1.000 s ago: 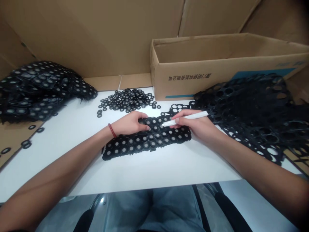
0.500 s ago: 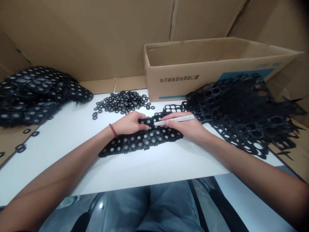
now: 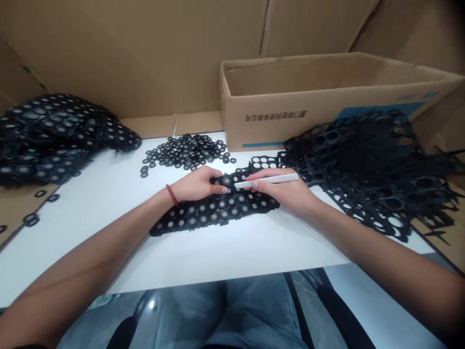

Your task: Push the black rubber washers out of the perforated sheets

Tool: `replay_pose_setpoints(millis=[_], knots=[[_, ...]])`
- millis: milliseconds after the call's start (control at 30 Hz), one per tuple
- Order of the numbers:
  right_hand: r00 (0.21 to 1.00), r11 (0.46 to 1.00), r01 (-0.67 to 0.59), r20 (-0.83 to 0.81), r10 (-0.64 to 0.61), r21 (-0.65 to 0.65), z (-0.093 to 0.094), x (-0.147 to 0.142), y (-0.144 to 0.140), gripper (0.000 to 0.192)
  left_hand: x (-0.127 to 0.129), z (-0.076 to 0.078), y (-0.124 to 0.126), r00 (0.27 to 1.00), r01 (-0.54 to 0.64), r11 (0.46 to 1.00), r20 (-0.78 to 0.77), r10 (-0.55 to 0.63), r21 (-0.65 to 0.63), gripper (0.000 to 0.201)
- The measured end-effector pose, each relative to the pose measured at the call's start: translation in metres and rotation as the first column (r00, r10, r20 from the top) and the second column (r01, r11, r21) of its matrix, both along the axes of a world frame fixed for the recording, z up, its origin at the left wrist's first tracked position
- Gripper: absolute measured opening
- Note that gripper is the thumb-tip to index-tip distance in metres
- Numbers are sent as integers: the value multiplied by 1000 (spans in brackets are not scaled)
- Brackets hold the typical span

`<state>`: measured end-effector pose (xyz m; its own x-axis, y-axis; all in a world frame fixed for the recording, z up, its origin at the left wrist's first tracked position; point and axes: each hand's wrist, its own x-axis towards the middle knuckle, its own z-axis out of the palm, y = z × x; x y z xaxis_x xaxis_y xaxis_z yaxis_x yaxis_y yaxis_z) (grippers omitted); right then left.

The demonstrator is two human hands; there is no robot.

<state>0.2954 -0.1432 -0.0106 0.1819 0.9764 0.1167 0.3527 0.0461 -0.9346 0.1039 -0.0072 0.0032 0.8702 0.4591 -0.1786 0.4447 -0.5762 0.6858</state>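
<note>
A black rubber sheet (image 3: 203,213) studded with grey-centred rings lies on the white table (image 3: 225,252) in front of me. My left hand (image 3: 198,184) presses its fingers on the sheet's upper middle. My right hand (image 3: 286,191) holds a white stick tool (image 3: 267,181) like a pen, its tip resting on the sheet right beside my left fingertips. A pile of loose black rings (image 3: 187,151) lies just beyond the hands.
A heap of ring-filled black sheets (image 3: 54,135) sits at the left. A tangle of emptied black sheets with open holes (image 3: 366,165) covers the right. An open cardboard box (image 3: 327,97) stands behind it. Cardboard walls surround the table. A few stray rings (image 3: 31,219) lie at the left edge.
My right hand tilted the white tool flatter and shifted its tip left toward my left fingertips. The view swung slightly; the sheet and my left hand stayed put.
</note>
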Motion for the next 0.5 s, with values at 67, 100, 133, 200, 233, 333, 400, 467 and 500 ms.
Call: replay_pose_setpoints(millis=[67, 100, 133, 200, 233, 333, 400, 467, 500], knots=[[999, 1000, 22, 37, -22, -4, 0, -1, -1, 15, -1, -2, -1, 1000, -1, 1000, 21, 0, 5, 27], [998, 999, 37, 60, -37, -2, 0, -2, -2, 15, -1, -3, -1, 999, -3, 1000, 36, 3, 5, 26], [996, 999, 47, 82, -47, 4, -1, -3, -3, 15, -2, -4, -1, 999, -3, 1000, 54, 3, 0, 26], [991, 999, 47, 122, -48, 16, 0, -6, -4, 14, -3, -6, -1, 996, 4, 1000, 88, -2, -28, 25], [989, 999, 43, 143, -45, 18, 0, -8, -4, 14, -4, -7, -1, 995, 12, 999, 102, -7, -46, 26], [984, 999, 32, 174, -26, -33, 2, -14, -1, 13, -5, -9, -1, 993, 37, 996, 119, -26, -85, 26], [990, 996, 27, 137, -16, -83, 4, -16, 2, 12, -6, -9, 0, 993, 43, 996, 118, -32, -84, 27], [999, 994, -1, 36, 5, -107, 4, -14, 4, 11, -6, -7, 2, 995, 36, 996, 99, -28, -83, 28], [999, 995, -15, -38, 11, -100, 4, -12, 4, 11, -6, -5, 3, 996, 27, 996, 82, -20, -87, 29]])
